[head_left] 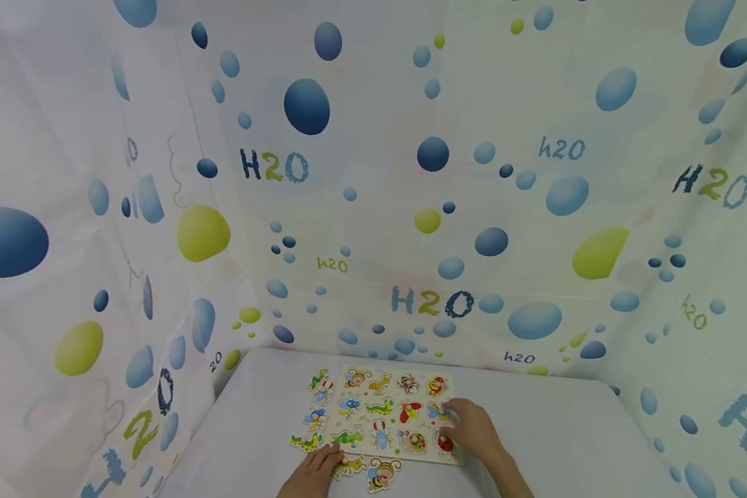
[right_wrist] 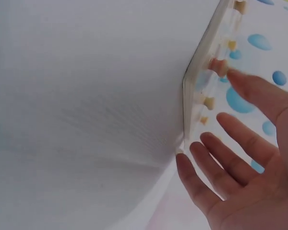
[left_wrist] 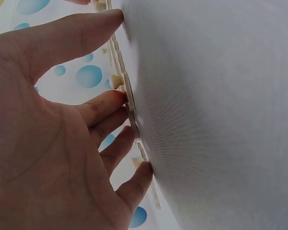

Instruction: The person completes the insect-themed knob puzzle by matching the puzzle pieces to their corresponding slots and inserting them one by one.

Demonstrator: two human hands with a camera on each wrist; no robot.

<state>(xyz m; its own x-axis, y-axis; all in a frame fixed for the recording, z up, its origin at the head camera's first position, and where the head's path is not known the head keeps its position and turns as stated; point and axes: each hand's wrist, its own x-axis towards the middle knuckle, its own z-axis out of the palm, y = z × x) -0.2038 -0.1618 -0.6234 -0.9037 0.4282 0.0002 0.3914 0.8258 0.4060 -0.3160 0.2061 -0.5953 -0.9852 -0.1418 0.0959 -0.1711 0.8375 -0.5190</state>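
Note:
A wooden insect puzzle board (head_left: pixel 426 459) lies on the table, with several knobbed pieces showing in it. My left hand (head_left: pixel 314 470) rests at its lower left corner, fingertips beside a yellow insect piece (head_left: pixel 353 465). In the left wrist view, the left fingers (left_wrist: pixel 134 187) are spread and touch the edges of thin wooden pieces. Over the board's right edge is my right hand (head_left: pixel 476 430), near the ladybug piece (head_left: pixel 445 443) and a blue-and-yellow insect piece (head_left: pixel 437 411). The right wrist view shows its thumb (right_wrist: pixel 252 88) by a knob (right_wrist: pixel 218 66); contact is unclear.
Below the board lies a bee piece (head_left: pixel 381 475). Left of it are loose pieces: a caterpillar (head_left: pixel 307 441), a blue insect (head_left: pixel 317 418), a horned beetle (head_left: pixel 324 391) and a green insect (head_left: pixel 318 377). A white table (head_left: pixel 554 436) is enclosed by bubble-printed curtains (head_left: pixel 373 207).

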